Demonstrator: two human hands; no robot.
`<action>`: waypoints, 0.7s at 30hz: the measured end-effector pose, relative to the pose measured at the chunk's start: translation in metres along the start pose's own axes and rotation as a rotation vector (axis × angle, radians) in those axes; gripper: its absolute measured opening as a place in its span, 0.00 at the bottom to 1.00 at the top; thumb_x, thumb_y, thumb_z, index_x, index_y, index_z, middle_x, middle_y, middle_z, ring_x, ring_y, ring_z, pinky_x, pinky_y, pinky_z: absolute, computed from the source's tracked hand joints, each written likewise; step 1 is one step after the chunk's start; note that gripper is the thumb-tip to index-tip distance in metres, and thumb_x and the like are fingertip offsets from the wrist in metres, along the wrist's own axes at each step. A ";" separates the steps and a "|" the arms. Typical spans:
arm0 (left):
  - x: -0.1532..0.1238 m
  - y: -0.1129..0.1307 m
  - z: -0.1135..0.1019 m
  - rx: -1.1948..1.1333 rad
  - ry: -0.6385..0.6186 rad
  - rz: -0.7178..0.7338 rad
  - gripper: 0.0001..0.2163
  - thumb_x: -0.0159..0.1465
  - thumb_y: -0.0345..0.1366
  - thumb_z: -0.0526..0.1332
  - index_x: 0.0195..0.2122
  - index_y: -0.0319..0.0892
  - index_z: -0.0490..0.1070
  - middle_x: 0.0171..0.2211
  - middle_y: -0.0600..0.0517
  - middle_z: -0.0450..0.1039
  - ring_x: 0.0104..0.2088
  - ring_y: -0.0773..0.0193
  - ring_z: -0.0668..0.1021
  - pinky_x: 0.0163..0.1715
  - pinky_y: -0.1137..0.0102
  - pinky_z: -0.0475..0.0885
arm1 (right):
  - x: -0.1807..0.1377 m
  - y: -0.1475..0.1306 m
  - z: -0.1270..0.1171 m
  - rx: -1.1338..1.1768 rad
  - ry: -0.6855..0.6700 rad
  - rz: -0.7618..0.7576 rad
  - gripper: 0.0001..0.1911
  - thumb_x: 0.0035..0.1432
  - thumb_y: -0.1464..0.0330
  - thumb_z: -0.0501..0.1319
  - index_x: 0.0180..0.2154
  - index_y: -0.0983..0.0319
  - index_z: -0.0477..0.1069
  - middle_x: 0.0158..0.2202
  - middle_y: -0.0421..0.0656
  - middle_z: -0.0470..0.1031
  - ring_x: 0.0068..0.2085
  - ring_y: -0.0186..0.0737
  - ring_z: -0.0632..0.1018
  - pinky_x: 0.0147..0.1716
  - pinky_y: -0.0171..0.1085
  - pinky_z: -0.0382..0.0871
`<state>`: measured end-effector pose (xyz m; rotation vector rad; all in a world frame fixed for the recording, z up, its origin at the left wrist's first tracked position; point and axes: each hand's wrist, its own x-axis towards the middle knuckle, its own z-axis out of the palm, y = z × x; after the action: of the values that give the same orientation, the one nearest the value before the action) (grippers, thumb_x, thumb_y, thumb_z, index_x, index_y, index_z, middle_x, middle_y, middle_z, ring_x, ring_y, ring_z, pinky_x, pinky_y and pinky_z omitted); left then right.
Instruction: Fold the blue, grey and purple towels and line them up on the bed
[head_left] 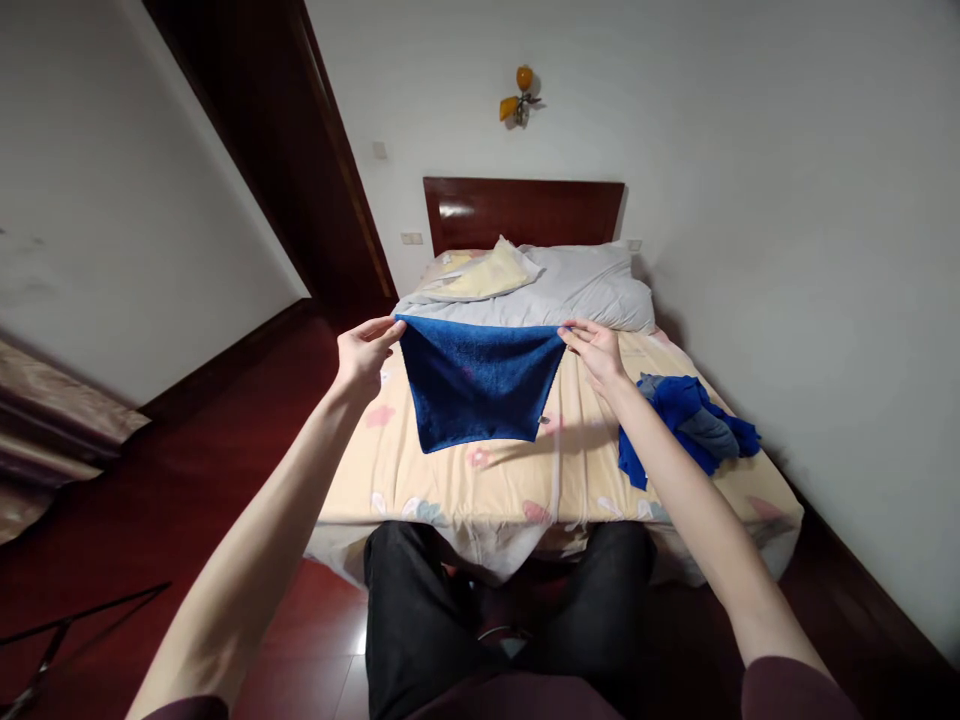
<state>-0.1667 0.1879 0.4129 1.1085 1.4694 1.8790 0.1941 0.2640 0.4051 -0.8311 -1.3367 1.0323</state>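
A dark blue towel (480, 385) hangs spread out in front of me, above the bed. My left hand (365, 355) pinches its upper left corner between thumb and fingers. At the upper right corner, my right hand (596, 350) grips it the same way. The top edge is stretched nearly straight and sags slightly in the middle. A small tag shows on the towel's right edge, near the bottom. Beyond my right forearm, a crumpled pile of blue and grey cloths (690, 425) lies on the bed, partly hidden by the arm.
The bed (450, 490) has a pale yellow flowered sheet. Grey pillows (600, 285) and a yellow cloth (491, 272) lie by the dark wooden headboard (525, 210). A curtain (52, 430) hangs at left, and a thin black stand (60, 630) is on the floor.
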 end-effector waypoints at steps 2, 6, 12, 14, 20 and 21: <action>-0.006 0.000 0.001 0.001 -0.007 -0.016 0.32 0.42 0.54 0.80 0.43 0.37 0.82 0.39 0.43 0.82 0.40 0.55 0.79 0.41 0.62 0.72 | -0.011 -0.002 -0.008 0.033 -0.010 -0.009 0.30 0.36 0.53 0.81 0.39 0.60 0.78 0.37 0.45 0.83 0.42 0.43 0.82 0.43 0.40 0.77; -0.031 0.000 -0.005 0.000 -0.080 -0.080 0.32 0.42 0.55 0.81 0.42 0.38 0.83 0.40 0.43 0.82 0.44 0.50 0.80 0.44 0.59 0.72 | -0.037 -0.007 -0.024 0.051 -0.034 0.045 0.30 0.35 0.56 0.83 0.41 0.59 0.80 0.37 0.44 0.83 0.40 0.43 0.83 0.40 0.41 0.79; -0.063 -0.003 -0.022 0.003 -0.218 -0.215 0.27 0.41 0.53 0.82 0.36 0.40 0.83 0.41 0.41 0.81 0.48 0.45 0.80 0.44 0.58 0.73 | -0.064 -0.010 -0.048 -0.002 -0.020 0.156 0.29 0.36 0.56 0.83 0.40 0.58 0.80 0.36 0.45 0.81 0.37 0.44 0.82 0.33 0.41 0.77; -0.064 -0.008 -0.025 -0.005 -0.238 -0.243 0.25 0.43 0.51 0.82 0.36 0.40 0.83 0.41 0.41 0.81 0.47 0.45 0.80 0.43 0.58 0.74 | -0.064 -0.005 -0.052 -0.017 -0.012 0.168 0.29 0.36 0.56 0.83 0.40 0.58 0.80 0.35 0.45 0.81 0.37 0.44 0.82 0.33 0.40 0.77; -0.039 -0.050 -0.022 0.079 -0.236 -0.307 0.24 0.44 0.52 0.81 0.35 0.40 0.83 0.42 0.40 0.81 0.48 0.47 0.79 0.44 0.59 0.71 | -0.039 0.039 -0.045 -0.036 -0.009 0.304 0.31 0.29 0.57 0.84 0.38 0.60 0.80 0.34 0.44 0.81 0.32 0.38 0.80 0.28 0.35 0.71; -0.032 -0.060 -0.019 0.105 -0.248 -0.306 0.24 0.44 0.53 0.80 0.35 0.41 0.83 0.43 0.40 0.81 0.48 0.47 0.79 0.44 0.59 0.70 | -0.033 0.049 -0.040 -0.037 0.007 0.325 0.32 0.28 0.57 0.84 0.37 0.61 0.79 0.33 0.44 0.81 0.32 0.37 0.79 0.27 0.34 0.69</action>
<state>-0.1706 0.1695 0.3445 1.0523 1.5095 1.4182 0.2300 0.2543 0.3445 -1.1038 -1.2418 1.2568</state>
